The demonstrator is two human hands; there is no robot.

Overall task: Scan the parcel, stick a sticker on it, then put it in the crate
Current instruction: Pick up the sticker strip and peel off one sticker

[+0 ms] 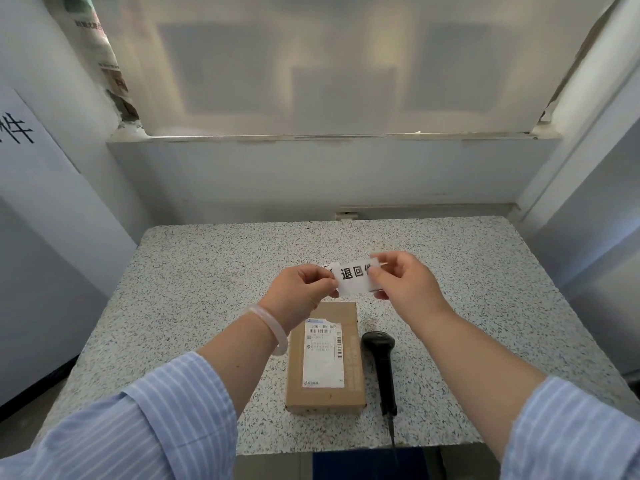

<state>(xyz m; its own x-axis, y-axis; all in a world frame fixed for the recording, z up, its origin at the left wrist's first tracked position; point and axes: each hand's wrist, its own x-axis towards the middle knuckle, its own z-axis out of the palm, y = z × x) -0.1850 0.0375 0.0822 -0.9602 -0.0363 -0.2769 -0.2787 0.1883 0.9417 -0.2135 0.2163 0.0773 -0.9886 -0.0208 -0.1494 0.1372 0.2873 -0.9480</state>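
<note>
A brown cardboard parcel (pixel 349 358) with a white shipping label lies flat on the speckled table (pixel 194 271), near the front edge. Above its far end I hold a white sticker (pixel 354 278) printed with black characters. My left hand (pixel 301 289) pinches the sticker's left end and my right hand (pixel 401 277) pinches its right end, and a second white layer peeks out behind it. A black barcode scanner (pixel 381 362) lies on the table just right of the parcel, its cable running off the front edge.
White walls close in the table at the back and on both sides, under a frosted window (pixel 329 64). A blue object (pixel 353 464) shows below the table's front edge. A white sign with black writing (pixel 20 133) hangs on the left wall.
</note>
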